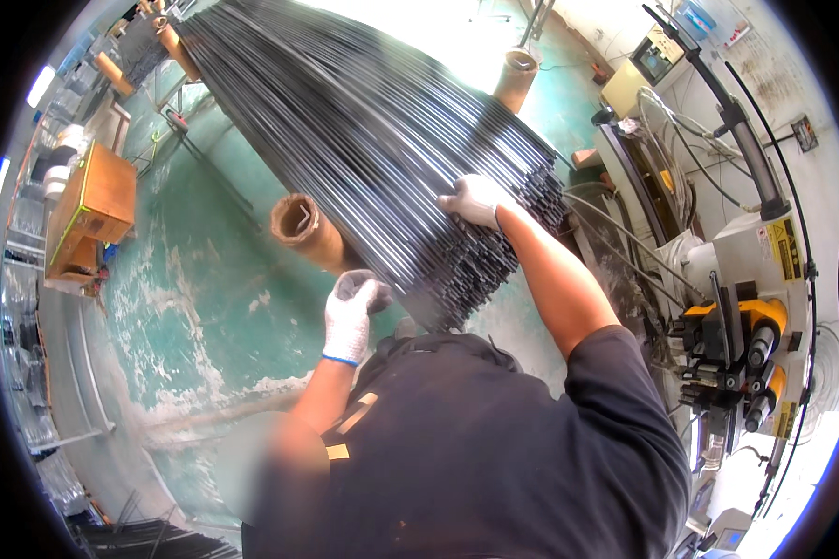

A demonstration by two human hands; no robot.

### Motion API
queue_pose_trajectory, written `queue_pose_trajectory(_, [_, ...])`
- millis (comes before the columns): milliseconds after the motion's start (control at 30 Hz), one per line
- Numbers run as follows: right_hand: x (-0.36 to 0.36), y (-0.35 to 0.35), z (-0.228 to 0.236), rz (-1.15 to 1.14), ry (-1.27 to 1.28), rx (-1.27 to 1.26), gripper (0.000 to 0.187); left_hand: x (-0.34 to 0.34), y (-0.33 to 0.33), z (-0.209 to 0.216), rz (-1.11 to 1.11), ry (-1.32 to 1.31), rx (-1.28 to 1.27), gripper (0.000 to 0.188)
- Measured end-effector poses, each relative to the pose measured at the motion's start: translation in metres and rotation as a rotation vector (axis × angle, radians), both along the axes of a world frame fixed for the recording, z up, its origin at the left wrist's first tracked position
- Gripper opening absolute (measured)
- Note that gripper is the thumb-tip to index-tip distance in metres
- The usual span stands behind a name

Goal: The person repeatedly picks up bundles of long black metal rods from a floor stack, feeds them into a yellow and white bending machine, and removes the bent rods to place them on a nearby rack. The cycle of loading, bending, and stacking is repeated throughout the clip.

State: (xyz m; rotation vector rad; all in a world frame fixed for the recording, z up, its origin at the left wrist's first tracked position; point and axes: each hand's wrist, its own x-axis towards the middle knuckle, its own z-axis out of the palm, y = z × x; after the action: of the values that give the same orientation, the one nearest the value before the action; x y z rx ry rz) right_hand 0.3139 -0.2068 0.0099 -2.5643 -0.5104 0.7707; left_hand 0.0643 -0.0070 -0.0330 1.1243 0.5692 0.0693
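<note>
A wide bundle of long, dark, glossy rods (345,140) stretches from the far left down toward me, its ragged near ends (475,270) just ahead of my body. My right hand (475,201), in a white work glove, rests on top of the rods close to their right-hand ends. Its fingers are curled, and what they grip, if anything, is hidden. Beside the bundle's left edge is my left hand (352,296), in a white glove with a grey palm and blue cuff. Those fingers are bent inward too, and I cannot make out anything between them.
A brown cardboard tube (308,233) stands against the bundle's left side, another tube (515,79) at its right. Machinery with yellow-and-black clamps (741,345) and hoses lines the right. A wooden cabinet (93,200) stands at left on the worn green floor (186,279).
</note>
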Motion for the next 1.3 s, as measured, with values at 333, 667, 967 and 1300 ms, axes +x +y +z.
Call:
queue_pose_trajectory(333, [-0.068, -0.043, 0.006, 0.02, -0.25, -0.118, 0.036, 0.043, -0.005, 0.007, -0.185, -0.016, -0.013, 0.016])
queue_pose_trajectory(667, [-0.297, -0.182, 0.01, -0.274, -0.256, -0.293, 0.04, 0.141, -0.007, -0.034, -0.239, 0.055, -0.472, 0.029])
queue_pose_trajectory(967, [-0.445, -0.292, 0.024, -0.657, -0.187, -0.57, 0.024, 0.195, -0.049, -0.013, -0.131, 0.032, -0.725, 0.023])
queue_pose_trajectory(1300, [-0.458, -0.402, -0.052, -0.871, -0.573, -0.5, 0.012, 0.134, -0.182, 0.023, -0.406, 0.06, -0.714, 0.023])
